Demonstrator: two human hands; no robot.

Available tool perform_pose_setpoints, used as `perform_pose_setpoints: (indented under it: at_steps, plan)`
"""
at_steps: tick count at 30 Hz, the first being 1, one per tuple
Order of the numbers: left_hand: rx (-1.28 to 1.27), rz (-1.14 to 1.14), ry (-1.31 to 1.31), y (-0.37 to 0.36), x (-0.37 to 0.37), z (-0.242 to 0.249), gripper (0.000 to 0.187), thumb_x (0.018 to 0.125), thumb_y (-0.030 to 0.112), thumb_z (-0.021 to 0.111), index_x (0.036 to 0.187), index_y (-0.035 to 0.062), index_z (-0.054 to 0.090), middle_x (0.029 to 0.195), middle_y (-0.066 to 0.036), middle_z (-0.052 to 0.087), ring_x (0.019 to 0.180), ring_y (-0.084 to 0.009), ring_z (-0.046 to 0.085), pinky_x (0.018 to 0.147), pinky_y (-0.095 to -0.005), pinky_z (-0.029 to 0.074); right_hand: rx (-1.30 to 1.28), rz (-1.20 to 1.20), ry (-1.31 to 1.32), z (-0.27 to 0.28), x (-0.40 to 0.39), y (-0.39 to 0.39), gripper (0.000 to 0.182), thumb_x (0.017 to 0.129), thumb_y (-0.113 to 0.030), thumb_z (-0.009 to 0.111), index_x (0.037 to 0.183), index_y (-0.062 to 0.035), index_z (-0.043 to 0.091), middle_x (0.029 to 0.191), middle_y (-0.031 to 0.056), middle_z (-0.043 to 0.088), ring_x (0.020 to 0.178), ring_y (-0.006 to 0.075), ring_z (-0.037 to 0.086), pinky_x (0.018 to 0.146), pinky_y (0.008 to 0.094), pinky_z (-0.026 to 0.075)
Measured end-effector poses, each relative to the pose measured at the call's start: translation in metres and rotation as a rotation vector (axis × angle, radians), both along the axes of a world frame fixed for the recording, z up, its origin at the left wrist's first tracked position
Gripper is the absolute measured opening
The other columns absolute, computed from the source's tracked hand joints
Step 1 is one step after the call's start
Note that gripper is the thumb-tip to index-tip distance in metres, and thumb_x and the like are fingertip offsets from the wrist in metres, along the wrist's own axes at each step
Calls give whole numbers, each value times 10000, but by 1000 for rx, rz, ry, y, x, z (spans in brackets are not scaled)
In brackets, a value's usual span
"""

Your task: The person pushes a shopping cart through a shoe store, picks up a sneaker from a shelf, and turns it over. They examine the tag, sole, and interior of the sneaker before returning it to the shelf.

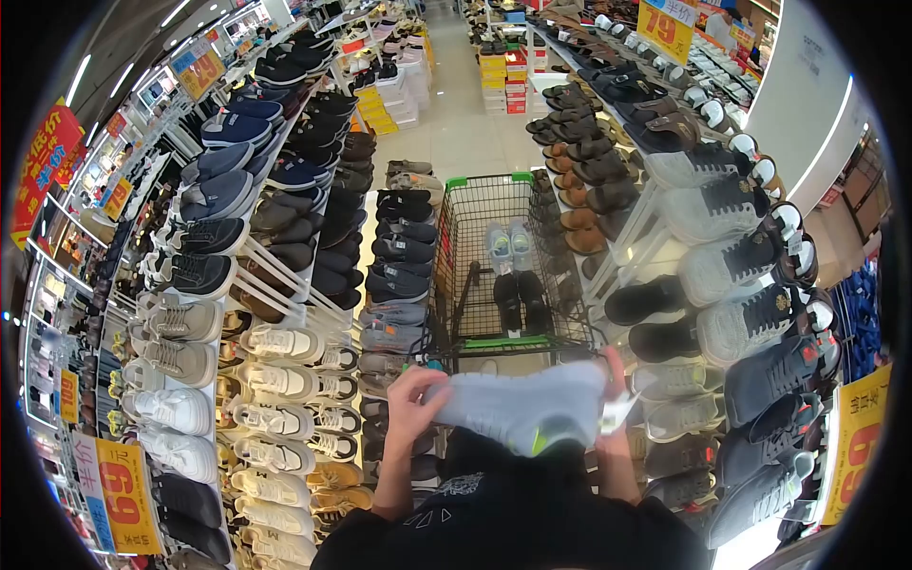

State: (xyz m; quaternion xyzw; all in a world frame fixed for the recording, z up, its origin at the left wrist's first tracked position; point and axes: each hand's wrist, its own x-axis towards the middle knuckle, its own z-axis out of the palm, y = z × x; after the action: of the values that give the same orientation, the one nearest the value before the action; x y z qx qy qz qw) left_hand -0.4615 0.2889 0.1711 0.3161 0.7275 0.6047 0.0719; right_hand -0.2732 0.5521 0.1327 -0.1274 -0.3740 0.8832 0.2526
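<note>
I see a pale grey shoe (pixel 518 404) held low in the frame, just past a dark shirt (pixel 513 518), at about six o'clock from the cart. My left hand (pixel 415 399) wraps its fingers closed over one end of the shoe, thumb underneath; my right hand (pixel 616 408) pinches the other end, fingers curled around it beside a white tag (pixel 617 413). Both hands grip the shoe firmly.

To handle this well, I judge that I should keep both ends supported, hold the shoe level and keep the dangling tag clear of the cart's wire edge.

The shoe's long axis runs nine o'clock to three o'clock across the view, with its upper facing me. A yellow-green patch (pixel 541 439) shows on the lower edge towards the right. I cannot tell for certain which end is the toe.

Just beyond, at twelve o'clock from the shoe, stands a wire shopping cart (pixel 465 285) with green trim, holding a black pair (pixel 521 299) and, further in, a light blue pair (pixel 508 245). Shoe racks flank the aisle: white sneakers (pixel 275 385) at nine o'clock, grey ones (pixel 731 266) at two o'clock.
</note>
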Motion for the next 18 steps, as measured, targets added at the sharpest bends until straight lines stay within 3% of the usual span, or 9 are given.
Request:
perform_pose_setpoints:
  at_steps: [3, 4, 6, 7, 8, 10, 13, 16, 18]
  plan:
    - [70, -7, -158, 7, 10, -7, 173, 784, -29, 712, 951, -19, 666, 930, -86, 643, 726, -136, 660, 566, -227, 531, 84, 97, 209, 2, -6, -1, 994, 630, -143, 855, 1432, -65, 273, 1228, 123, 569, 1105, 250, 565, 968, 373, 458]
    - [-2, -74, -464, 16, 27, 12, 194, 802, -37, 684, 992, -14, 651, 922, -100, 639, 713, -130, 662, 551, -249, 540, 224, 99, 186, 10, -11, -7, 787, 696, -111, 805, 1363, -29, 396, 1178, 137, 591, 1072, 211, 566, 930, 326, 454]
    - [-189, -349, -271, 45, 59, 20, 294, 875, -30, 532, 1160, 7, 595, 965, -155, 646, 701, -132, 660, 590, -276, 531, 400, 171, -7, 22, -19, -20, 632, 748, -93, 758, 1299, -15, 460, 1141, 131, 604, 1032, 187, 576, 898, 303, 460]
    - [-107, -161, 79, 58, 67, 3, 298, 889, -48, 491, 1168, -13, 589, 836, -86, 598, 515, -113, 540, 478, -257, 439, 577, 235, -200, 29, -22, -26, 480, 800, -75, 712, 1236, 0, 525, 1104, 124, 618, 993, 163, 586, 866, 279, 465]
    - [-155, -239, -45, 55, 62, -8, 333, 875, -30, 510, 1199, -5, 579, 833, -85, 592, 521, -122, 529, 489, -268, 429, 388, 175, -260, 39, -25, -34, 274, 875, -62, 632, 1134, 14, 583, 1018, 87, 640, 908, 118, 597, 785, 236, 468]
    - [-194, -299, -157, 54, 49, -3, 372, 861, -12, 530, 1231, 4, 569, 830, -85, 586, 528, -131, 519, 500, -279, 419, 411, 189, -229, 23, -22, -30, 262, 878, -69, 634, 1121, 15, 581, 1001, 74, 645, 879, 111, 601, 763, 229, 472]
    - [-373, -400, -178, 44, 54, 6, 464, 833, 65, 597, 1291, 23, 537, 882, -79, 580, 639, -133, 553, 563, -286, 435, 332, 186, -271, 13, -19, -32, 247, 872, -74, 651, 1093, 10, 579, 1000, 62, 648, 879, 104, 598, 776, 231, 472]
    - [-279, -445, 26, 35, 52, -19, 638, 811, 198, 683, 1382, 47, 440, 1195, -127, 566, 950, -197, 568, 953, -339, 408, 235, 36, -252, 7, -26, -30, 203, 859, -41, 656, 1047, -9, 586, 974, 40, 638, 909, 98, 580, 822, 241, 451]
    - [-405, -415, 190, 11, 42, -45, 657, 817, 231, 690, 1392, 52, 425, 1244, -148, 546, 965, -220, 571, 1006, -355, 365, 254, 15, -280, -19, -31, -32, 190, 857, -37, 659, 1031, -15, 586, 955, 32, 633, 891, 92, 576, 808, 237, 450]
